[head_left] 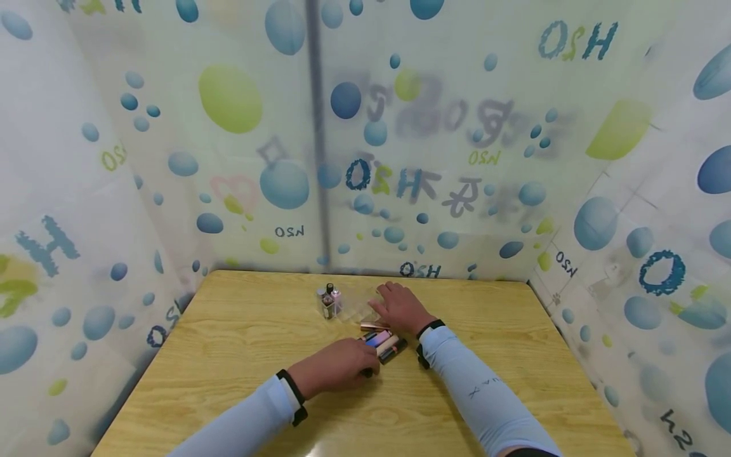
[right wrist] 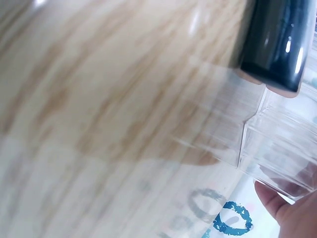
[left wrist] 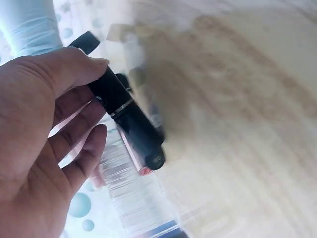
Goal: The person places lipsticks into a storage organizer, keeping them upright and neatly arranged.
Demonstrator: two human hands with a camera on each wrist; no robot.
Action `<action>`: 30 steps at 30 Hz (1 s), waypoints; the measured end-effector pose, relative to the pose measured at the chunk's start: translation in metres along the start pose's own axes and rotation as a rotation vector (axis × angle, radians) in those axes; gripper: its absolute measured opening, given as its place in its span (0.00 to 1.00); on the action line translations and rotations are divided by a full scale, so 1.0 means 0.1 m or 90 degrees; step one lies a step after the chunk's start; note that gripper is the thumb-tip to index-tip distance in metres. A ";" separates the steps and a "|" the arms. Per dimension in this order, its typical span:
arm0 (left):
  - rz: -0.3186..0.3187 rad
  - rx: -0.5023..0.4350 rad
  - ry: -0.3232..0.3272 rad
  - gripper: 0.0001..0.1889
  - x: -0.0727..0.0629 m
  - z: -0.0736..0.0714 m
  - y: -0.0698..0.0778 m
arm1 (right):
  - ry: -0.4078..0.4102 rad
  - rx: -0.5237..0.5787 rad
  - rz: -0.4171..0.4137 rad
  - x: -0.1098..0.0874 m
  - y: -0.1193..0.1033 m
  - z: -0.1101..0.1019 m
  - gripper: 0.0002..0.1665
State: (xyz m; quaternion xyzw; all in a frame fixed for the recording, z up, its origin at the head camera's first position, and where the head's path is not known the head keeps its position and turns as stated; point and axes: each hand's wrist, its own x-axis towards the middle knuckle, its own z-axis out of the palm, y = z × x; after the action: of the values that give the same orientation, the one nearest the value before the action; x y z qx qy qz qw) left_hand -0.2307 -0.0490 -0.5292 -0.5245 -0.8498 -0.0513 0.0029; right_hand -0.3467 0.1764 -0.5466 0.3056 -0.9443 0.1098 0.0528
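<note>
My left hand (head_left: 339,365) pinches a black lipstick tube (left wrist: 130,121) with a thin silver band between thumb and fingers, low over the table's middle. Toward the back stands a clear plastic organizer (head_left: 355,303), and my right hand (head_left: 402,309) holds its right end. In the right wrist view, fingers show through the see-through wall of the organizer (right wrist: 277,134). Several lipstick tubes (head_left: 386,341), in pink, violet and black, lie side by side between the two hands. A glossy dark tube (right wrist: 277,44) looms close in the right wrist view.
Small bottles (head_left: 329,302), one with a black cap, stand in the organizer's left end. The wooden table (head_left: 251,330) ends at the back against a curtain (head_left: 240,190) printed with blue and green drops, which also hangs at both sides.
</note>
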 end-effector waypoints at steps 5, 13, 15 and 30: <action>-0.031 -0.040 0.012 0.10 0.02 -0.13 -0.05 | 0.022 -0.001 -0.012 0.00 0.02 0.02 0.34; -0.075 -0.173 0.084 0.10 0.00 -0.44 -0.22 | 0.031 0.004 -0.023 0.00 0.03 0.01 0.33; -0.090 -0.182 0.099 0.10 0.00 -0.52 -0.31 | 0.030 0.002 -0.021 0.00 0.04 0.01 0.33; -0.274 -0.161 0.252 0.11 0.04 -0.93 -1.10 | 0.010 0.027 -0.016 -0.01 0.00 -0.01 0.35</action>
State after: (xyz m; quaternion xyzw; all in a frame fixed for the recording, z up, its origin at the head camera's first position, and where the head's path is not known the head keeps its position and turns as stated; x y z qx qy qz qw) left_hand -0.3346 -0.1029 -0.4455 -0.3087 -0.9111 -0.2572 0.0917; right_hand -0.3460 0.1770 -0.5461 0.3173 -0.9376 0.1311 0.0548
